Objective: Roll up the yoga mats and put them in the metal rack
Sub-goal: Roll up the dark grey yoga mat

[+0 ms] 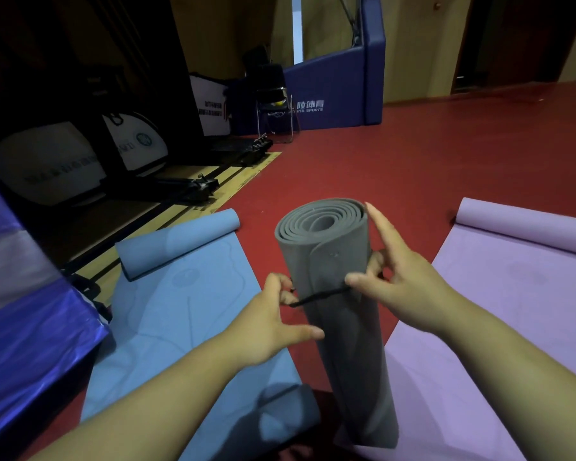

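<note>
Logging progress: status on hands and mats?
Left hand pinches black cord, right hand holds it against upright grey rolled mat. Blue mat, purple mat lie unrolled on floor. Nothing in the way; rack not in view.

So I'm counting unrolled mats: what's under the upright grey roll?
Around the grey rolled mat's foot show red floor and the purple mat's edge; the spot its base stands on is covered.
</note>
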The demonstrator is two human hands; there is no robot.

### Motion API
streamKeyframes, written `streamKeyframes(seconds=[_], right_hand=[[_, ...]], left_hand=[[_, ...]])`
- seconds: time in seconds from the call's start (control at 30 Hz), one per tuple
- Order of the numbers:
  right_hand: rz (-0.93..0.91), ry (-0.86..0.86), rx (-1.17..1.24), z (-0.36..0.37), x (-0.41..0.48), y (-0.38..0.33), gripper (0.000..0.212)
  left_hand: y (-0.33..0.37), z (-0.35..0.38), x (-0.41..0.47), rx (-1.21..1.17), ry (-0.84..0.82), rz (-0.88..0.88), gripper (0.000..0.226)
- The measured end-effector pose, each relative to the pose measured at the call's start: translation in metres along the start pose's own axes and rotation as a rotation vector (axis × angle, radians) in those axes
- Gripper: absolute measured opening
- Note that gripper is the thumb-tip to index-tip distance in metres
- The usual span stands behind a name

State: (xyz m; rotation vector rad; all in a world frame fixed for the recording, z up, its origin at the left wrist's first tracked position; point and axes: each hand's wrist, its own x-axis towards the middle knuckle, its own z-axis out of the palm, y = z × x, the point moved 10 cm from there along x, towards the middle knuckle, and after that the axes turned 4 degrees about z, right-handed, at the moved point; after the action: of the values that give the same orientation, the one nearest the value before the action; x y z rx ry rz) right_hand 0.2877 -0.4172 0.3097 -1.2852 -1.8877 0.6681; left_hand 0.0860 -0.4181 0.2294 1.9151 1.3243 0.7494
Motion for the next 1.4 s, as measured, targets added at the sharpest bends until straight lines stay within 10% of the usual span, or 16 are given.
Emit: streamKeyframes(seconds=[0.13, 0.93, 1.4], right_hand=[[0.119, -0.076, 0.101, 0.02, -0.002, 0.031, 0.124], [0.223, -0.324, -0.096, 0.056, -0.011, 0.114, 0.134], [0.406, -0.33, 0.12, 0.07, -0.026, 0.147, 0.146]], left_hand=[[-0.012, 0.005, 0.005, -0.2, 0.005, -0.052, 0.127], [-0.047, 0.048, 0.006, 0.052, -0.097, -0.104, 0.11], [-0.01, 0.07, 0.007, -0.252, -0.047, -0.209, 0.076]])
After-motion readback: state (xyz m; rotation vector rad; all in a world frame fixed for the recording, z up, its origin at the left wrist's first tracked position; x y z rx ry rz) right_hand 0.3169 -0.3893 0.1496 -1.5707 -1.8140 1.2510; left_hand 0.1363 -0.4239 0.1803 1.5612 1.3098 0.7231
